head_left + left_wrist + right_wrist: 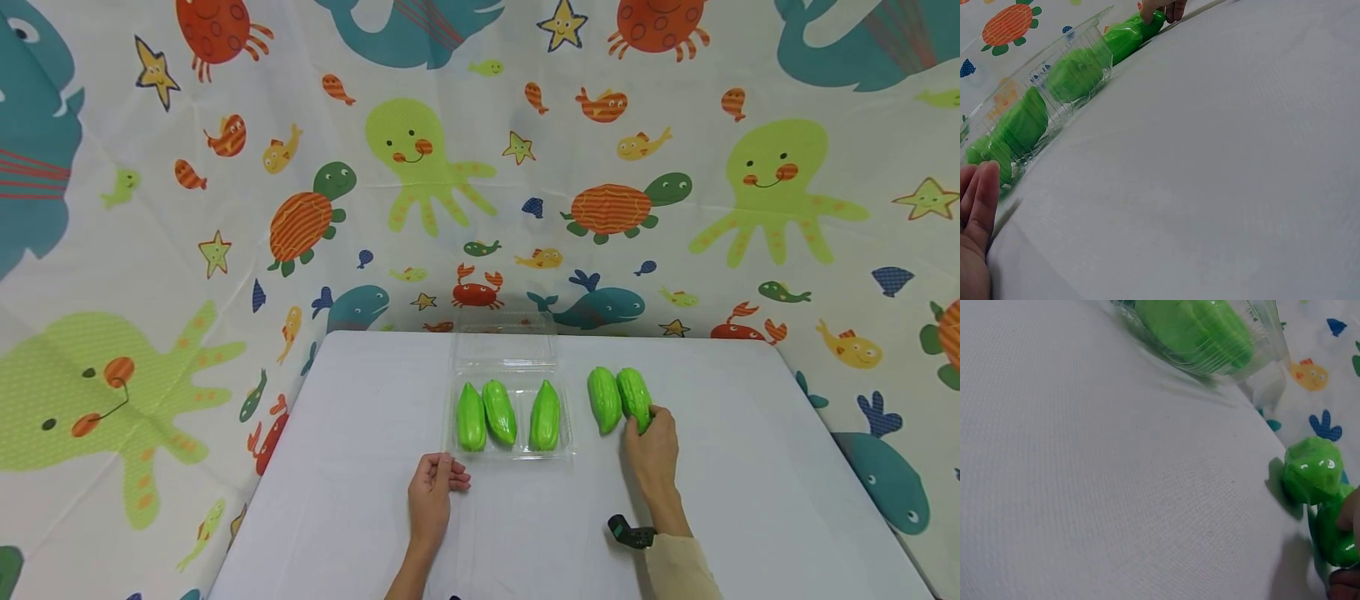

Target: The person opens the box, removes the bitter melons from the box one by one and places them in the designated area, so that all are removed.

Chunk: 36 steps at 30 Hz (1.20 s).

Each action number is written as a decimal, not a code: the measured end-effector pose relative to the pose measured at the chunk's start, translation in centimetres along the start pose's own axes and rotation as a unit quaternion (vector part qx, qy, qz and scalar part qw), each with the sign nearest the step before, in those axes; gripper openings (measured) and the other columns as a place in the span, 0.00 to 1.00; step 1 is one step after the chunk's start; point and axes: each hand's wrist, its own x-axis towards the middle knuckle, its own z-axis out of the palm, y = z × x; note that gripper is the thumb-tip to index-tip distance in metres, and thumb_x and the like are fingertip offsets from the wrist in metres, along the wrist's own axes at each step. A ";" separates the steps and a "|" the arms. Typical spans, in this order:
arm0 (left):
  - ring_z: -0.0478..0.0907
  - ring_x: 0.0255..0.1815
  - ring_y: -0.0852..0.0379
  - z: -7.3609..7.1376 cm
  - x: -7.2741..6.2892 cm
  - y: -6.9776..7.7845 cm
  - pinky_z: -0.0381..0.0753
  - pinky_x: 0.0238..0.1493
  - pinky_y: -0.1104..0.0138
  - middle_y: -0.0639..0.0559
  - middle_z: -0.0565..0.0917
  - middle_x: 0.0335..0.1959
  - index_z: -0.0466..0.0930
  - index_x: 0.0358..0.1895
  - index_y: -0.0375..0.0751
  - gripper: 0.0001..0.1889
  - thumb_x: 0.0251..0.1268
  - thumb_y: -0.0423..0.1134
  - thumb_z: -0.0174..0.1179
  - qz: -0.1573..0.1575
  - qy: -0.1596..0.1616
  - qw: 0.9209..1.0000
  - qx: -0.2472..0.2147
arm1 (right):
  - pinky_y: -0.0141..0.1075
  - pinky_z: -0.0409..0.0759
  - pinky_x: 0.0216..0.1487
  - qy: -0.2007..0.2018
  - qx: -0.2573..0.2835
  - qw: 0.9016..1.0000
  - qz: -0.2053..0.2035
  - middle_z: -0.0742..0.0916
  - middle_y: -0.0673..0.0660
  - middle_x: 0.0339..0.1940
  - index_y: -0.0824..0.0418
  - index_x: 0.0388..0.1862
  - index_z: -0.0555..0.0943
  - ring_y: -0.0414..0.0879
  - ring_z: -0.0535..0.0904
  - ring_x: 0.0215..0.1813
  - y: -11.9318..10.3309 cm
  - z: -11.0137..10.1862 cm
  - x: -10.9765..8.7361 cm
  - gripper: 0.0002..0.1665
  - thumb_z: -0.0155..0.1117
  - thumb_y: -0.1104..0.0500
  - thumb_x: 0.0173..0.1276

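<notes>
Three green, ridged bitter melons lie in a clear plastic clamshell box (566, 446): a left one (471, 421), a middle one (499, 412) and a right one (545, 417). To the right of the box, a loose bitter melon (604, 400) lies on the table. Beside it is another bitter melon (634, 392), its near end gripped between the thumb and fingers of my right hand (654, 446). My left hand (433, 492) is at the front left corner of the box, fingers loosely bent and fingertips close to the rim; in the left wrist view its fingers (984, 194) look fairly straight.
The box's clear lid (504, 342) stands folded back toward the table's far edge. A white cloth covers the table (360, 417). Behind it hangs a curtain (450, 275) printed with sea animals. A black strap device (630, 532) is on the right wrist.
</notes>
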 end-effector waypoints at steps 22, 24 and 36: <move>0.86 0.29 0.56 0.0 -0.1 0.0 0.91 0.34 0.65 0.37 0.84 0.34 0.75 0.44 0.32 0.16 0.78 0.45 0.53 -0.006 0.000 1.000 0.004 | 0.57 0.79 0.42 0.006 -0.002 1.000 -0.005 0.78 0.77 0.51 0.81 0.60 0.68 0.67 0.77 0.48 0.0 -0.1 -0.1 0.28 0.56 0.60 0.71; 0.86 0.29 0.56 0.0 -0.1 0.0 0.91 0.34 0.65 0.37 0.84 0.34 0.75 0.44 0.32 0.16 0.78 0.45 0.54 -0.008 0.001 1.000 0.001 | 0.57 0.79 0.42 0.009 0.001 1.000 -0.005 0.78 0.77 0.51 0.80 0.60 0.68 0.66 0.77 0.47 0.0 -0.2 -0.2 0.28 0.56 0.60 0.71; 0.86 0.29 0.54 0.1 -0.1 0.1 0.91 0.34 0.65 0.36 0.84 0.35 0.75 0.44 0.32 0.13 0.78 0.42 0.53 -0.022 0.014 1.000 0.008 | 0.51 0.77 0.38 0.031 -0.003 0.999 -0.019 0.79 0.75 0.48 0.80 0.60 0.69 0.63 0.77 0.41 -0.1 -0.5 -0.7 0.27 0.58 0.61 0.69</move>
